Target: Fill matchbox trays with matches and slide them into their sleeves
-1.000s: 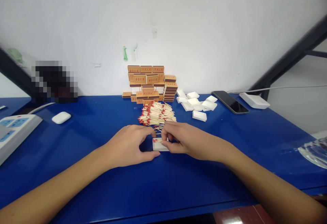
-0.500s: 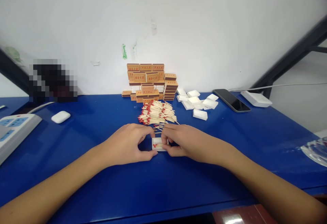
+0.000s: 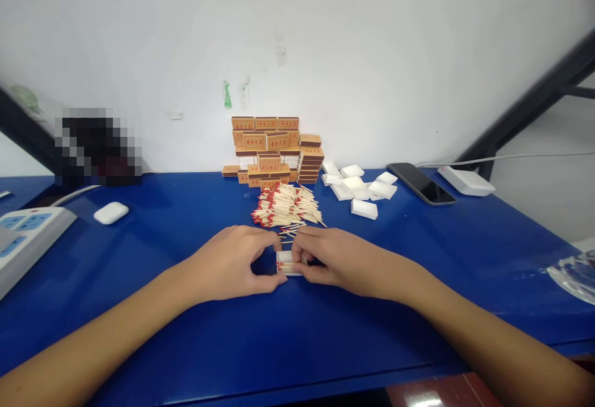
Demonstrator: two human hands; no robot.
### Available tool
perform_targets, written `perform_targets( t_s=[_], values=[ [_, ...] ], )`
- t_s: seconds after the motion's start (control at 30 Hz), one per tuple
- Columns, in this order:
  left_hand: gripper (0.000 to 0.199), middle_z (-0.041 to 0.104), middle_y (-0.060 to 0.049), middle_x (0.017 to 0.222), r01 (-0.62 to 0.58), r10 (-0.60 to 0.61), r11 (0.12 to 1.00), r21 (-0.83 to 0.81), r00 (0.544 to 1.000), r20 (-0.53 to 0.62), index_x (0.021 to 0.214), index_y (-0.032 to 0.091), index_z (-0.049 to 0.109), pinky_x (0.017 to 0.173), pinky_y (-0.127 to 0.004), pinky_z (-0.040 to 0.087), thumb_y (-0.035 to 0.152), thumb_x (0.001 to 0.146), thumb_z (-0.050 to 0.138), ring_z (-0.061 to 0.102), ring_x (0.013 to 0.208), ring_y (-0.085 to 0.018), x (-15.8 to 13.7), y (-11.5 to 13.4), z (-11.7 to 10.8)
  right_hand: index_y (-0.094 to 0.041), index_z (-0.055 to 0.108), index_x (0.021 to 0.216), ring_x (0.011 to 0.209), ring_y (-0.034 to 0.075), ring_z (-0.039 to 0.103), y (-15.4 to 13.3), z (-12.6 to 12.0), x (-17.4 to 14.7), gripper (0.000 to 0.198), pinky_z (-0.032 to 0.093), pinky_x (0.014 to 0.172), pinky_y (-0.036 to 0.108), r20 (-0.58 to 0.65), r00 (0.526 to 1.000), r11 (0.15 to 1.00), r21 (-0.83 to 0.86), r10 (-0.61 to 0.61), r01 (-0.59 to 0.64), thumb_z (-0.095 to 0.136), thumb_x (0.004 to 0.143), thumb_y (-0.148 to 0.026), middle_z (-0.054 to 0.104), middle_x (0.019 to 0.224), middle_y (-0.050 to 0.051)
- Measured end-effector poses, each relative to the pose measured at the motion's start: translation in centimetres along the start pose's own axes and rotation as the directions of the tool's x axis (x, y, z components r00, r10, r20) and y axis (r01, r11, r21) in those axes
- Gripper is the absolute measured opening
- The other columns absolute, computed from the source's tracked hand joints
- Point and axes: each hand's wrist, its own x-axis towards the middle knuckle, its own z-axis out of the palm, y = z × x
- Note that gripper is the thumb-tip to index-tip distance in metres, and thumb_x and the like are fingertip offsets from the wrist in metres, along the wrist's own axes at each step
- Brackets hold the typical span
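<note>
A small white matchbox tray lies on the blue table in front of me. My left hand grips its left end between thumb and forefinger. Inside the tray are a few red-tipped matches, heads toward the left. My right hand is closed at the tray's right end, its fingertips pinching the matches' plain ends; the fingers hide part of the tray. Just beyond my hands is a large heap of loose matches, with several strays on its near side.
Stacked orange matchboxes stand against the wall behind the heap. White empty trays lie right of it. Farther right are a phone and a white box. A power strip and a white earbud case are at left.
The matches in the tray have shifted slightly left, their heads now close to the left wall. My right fingers have moved a little; my left hand holds its place.
</note>
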Motion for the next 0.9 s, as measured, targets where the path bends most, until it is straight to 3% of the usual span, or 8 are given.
perform_targets(
  t_s=[0.3,0.47,0.67,0.9],
  values=[
    [0.026,0.055,0.004,0.068,0.01,-0.01,1.0,-0.015,1.0,0.005,0.095,0.023,0.07,0.057,-0.027,0.03,0.047,0.085,0.073,0.049,0.061,-0.014,-0.2,0.0,-0.1,-0.018,0.065,0.092,0.081,0.015,0.059,-0.5,-0.4,-0.2,0.007,0.041,0.071,0.027,-0.008,1.0,0.998,-0.062,0.003,-0.003,0.06,0.098,-0.018,0.067,0.095,0.003],
    [0.026,0.055,0.004,0.069,0.001,-0.001,1.0,-0.003,1.0,-0.008,0.094,0.022,0.069,0.058,-0.027,0.03,0.047,0.086,0.071,0.048,0.06,-0.014,-0.1,0.0,0.0,-0.018,0.067,0.095,0.076,0.013,0.056,-0.5,0.3,0.3,0.005,0.04,0.068,0.027,-0.073,0.997,0.999,-0.018,-0.029,0.027,0.065,0.098,-0.022,0.066,0.093,0.002],
    [0.027,0.055,0.004,0.069,-0.019,0.019,1.0,0.004,1.0,-0.006,0.09,0.021,0.066,0.057,-0.027,0.029,0.048,0.086,0.071,0.049,0.06,-0.014,-0.2,-0.3,0.2,-0.018,0.064,0.085,0.074,0.011,0.052,-0.6,1.0,0.7,0.013,0.039,0.068,0.025,-0.1,0.992,0.995,0.044,-0.08,0.084,0.064,0.099,-0.018,0.06,0.085,-0.001],
    [0.026,0.056,0.004,0.069,-0.029,0.029,1.0,0.008,0.999,-0.012,0.091,0.021,0.067,0.057,-0.028,0.029,0.046,0.087,0.071,0.049,0.06,-0.014,-0.1,-0.3,0.3,-0.017,0.063,0.085,0.072,0.011,0.05,-0.5,1.0,0.7,0.01,0.038,0.067,0.025,-0.105,0.993,0.998,0.034,-0.047,0.051,0.068,0.094,-0.014,0.058,0.082,-0.002]
  ],
)
